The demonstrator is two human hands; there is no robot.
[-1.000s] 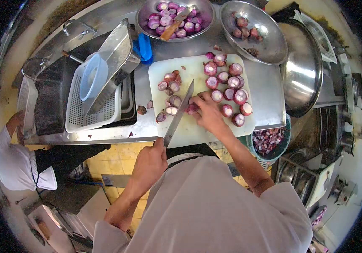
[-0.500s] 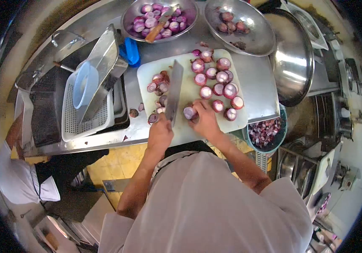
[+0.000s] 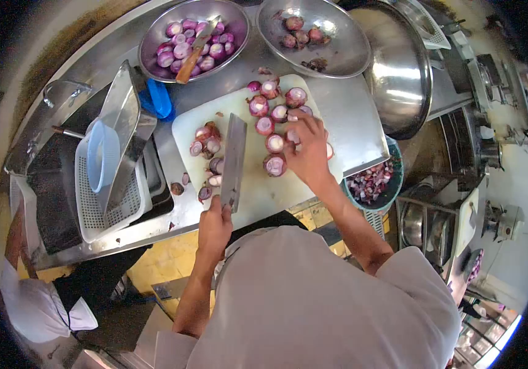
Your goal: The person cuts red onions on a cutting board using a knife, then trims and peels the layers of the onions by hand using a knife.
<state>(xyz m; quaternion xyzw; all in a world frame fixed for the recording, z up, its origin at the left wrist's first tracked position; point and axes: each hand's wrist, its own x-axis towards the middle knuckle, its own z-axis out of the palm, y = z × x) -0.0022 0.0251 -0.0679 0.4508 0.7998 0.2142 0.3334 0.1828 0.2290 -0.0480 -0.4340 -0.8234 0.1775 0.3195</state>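
My left hand (image 3: 215, 230) is closed around the handle of a cleaver (image 3: 233, 157), whose broad blade stands over the white cutting board (image 3: 255, 203). My right hand (image 3: 308, 150) reaches over a group of red onions with cut tops (image 3: 264, 126) on the board's right side. Its fingers are apart and bent down among the onions, partly hiding several of them. Just left of its fingertips sits one trimmed onion (image 3: 274, 165). Cut-off onion ends (image 3: 205, 140) lie on the board left of the blade.
Behind the board stand a steel bowl (image 3: 239, 52) of peeled onions with a wooden-handled knife (image 3: 193, 58) and another bowl (image 3: 362, 52) with a few unpeeled onions. A green tub (image 3: 399, 178) holds onion scraps at right. A person in white (image 3: 33, 313) is at left.
My right hand has let go of an onion near the board's front and moved up and right over the group. The cleaver stays in my left hand. The whole view has shifted.
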